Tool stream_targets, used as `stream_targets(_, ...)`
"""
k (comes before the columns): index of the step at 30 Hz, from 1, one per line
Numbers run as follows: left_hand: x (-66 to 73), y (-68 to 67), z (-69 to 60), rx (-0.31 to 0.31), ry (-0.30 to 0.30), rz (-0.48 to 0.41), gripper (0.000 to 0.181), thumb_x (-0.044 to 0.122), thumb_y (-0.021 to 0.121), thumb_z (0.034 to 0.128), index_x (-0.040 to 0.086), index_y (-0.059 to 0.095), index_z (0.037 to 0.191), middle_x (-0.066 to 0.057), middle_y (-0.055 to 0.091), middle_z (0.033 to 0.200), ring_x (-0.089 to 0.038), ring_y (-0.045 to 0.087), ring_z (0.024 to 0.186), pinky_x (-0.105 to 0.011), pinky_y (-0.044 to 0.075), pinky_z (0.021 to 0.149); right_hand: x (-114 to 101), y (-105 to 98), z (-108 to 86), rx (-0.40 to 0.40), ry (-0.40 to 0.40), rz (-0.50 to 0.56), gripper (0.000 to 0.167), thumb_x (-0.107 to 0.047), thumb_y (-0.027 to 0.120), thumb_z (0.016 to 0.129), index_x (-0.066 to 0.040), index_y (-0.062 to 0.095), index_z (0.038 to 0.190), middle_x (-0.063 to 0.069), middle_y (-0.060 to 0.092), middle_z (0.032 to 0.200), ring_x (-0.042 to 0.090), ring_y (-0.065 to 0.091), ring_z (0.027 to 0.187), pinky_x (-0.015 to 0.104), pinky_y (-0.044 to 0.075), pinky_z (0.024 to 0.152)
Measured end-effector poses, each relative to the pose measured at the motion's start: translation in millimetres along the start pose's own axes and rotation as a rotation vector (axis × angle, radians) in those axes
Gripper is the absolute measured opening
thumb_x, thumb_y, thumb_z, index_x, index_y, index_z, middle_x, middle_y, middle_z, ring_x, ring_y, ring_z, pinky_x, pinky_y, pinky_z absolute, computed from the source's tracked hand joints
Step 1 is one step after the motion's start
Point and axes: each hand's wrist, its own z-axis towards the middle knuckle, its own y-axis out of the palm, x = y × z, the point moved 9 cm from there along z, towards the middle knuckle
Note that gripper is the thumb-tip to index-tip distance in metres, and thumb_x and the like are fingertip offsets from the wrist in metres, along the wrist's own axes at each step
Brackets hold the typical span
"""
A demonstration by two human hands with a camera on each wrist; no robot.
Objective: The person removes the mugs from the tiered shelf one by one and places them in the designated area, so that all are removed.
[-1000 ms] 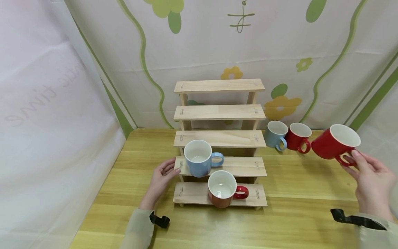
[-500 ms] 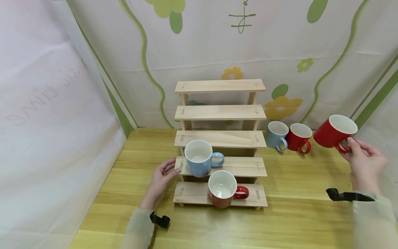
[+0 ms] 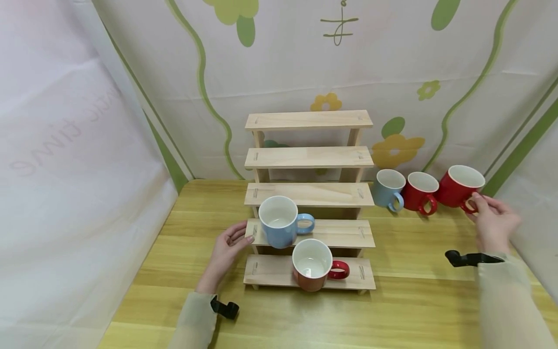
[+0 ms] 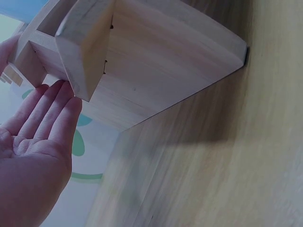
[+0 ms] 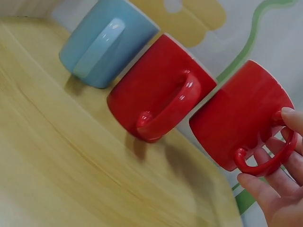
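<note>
My right hand (image 3: 497, 223) pinches the handle of a red mug (image 3: 453, 188) with a white inside, beside a second red mug (image 3: 413, 193). In the right wrist view, the held red mug (image 5: 239, 111) is upright relative to its neighbours; whether its base touches the table cannot be told. A light blue mug (image 5: 106, 45) stands beyond the second red one. My left hand (image 3: 226, 247) holds the left end of a stepped wooden rack (image 3: 307, 194) at its second-lowest tier. Fingers (image 4: 52, 113) touch the board from below, and the thumb lies on its other side.
A larger blue mug (image 3: 279, 228) stands on the second-lowest tier, handle to the right. Below it, another red mug (image 3: 311, 271) sits on the bottom tier. The wooden table (image 3: 414, 300) meets a printed white cloth (image 3: 279, 63) at the back and sides.
My right hand has carried the red mug leftward, first up and then down, to beside the row of mugs at the right. My left hand stays on the rack.
</note>
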Motion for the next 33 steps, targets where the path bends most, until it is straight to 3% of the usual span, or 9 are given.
stream_targets(6, -3.4, 0.6, 0.7, -0.005, -0.007, -0.007, 0.049, 0.003, 0.071, 0.0955, -0.006, 0.054, 0.141, -0.025, 0.059, 0.136, -0.032, 0.06, 0.123, -0.029, 0.053, 0.097, 13.0, -3.5, 3.8, 0.045, 0.037, -0.011, 0.017, 0.002, 0.082, 0.083, -0.003, 0.07, 0.093, 0.002, 0.074, 0.078, 0.011, 0.072, 0.069, 0.027, 0.058, 0.048)
stream_targets(15, -2.4, 1.2, 0.9, 0.0, 0.012, -0.003, 0.049, 0.004, 0.072, 0.0949, -0.005, 0.055, 0.14, -0.023, 0.06, 0.135, -0.029, 0.061, 0.121, -0.029, 0.053, 0.097, 28.3, -9.1, 7.0, 0.081, 0.076, -0.021, 0.014, 0.002, 0.081, 0.084, -0.004, 0.071, 0.09, 0.001, 0.073, 0.075, 0.01, 0.071, 0.067, 0.027, 0.059, 0.05)
stream_targets(23, -2.8, 1.1, 0.9, -0.001, 0.002, -0.02, 0.05, 0.003, 0.072, 0.0945, -0.006, 0.054, 0.14, -0.024, 0.059, 0.135, -0.027, 0.062, 0.12, -0.029, 0.053, 0.098, 32.5, -9.0, 8.5, 0.129, 0.062, -0.062, 0.011, -0.006, 0.082, 0.086, -0.007, 0.074, 0.093, -0.002, 0.075, 0.083, 0.007, 0.07, 0.072, 0.024, 0.058, 0.051)
stream_targets(33, -0.8, 1.0, -0.3, 0.0, -0.002, -0.023, 0.05, 0.003, 0.07, 0.0956, -0.006, 0.052, 0.141, -0.025, 0.059, 0.136, -0.024, 0.062, 0.119, -0.028, 0.053, 0.097, 35.0, -3.0, 1.0, 0.063, 0.12, -0.045, 0.016, 0.0, 0.081, 0.085, -0.003, 0.071, 0.097, 0.002, 0.071, 0.081, 0.011, 0.066, 0.075, 0.031, 0.06, 0.05)
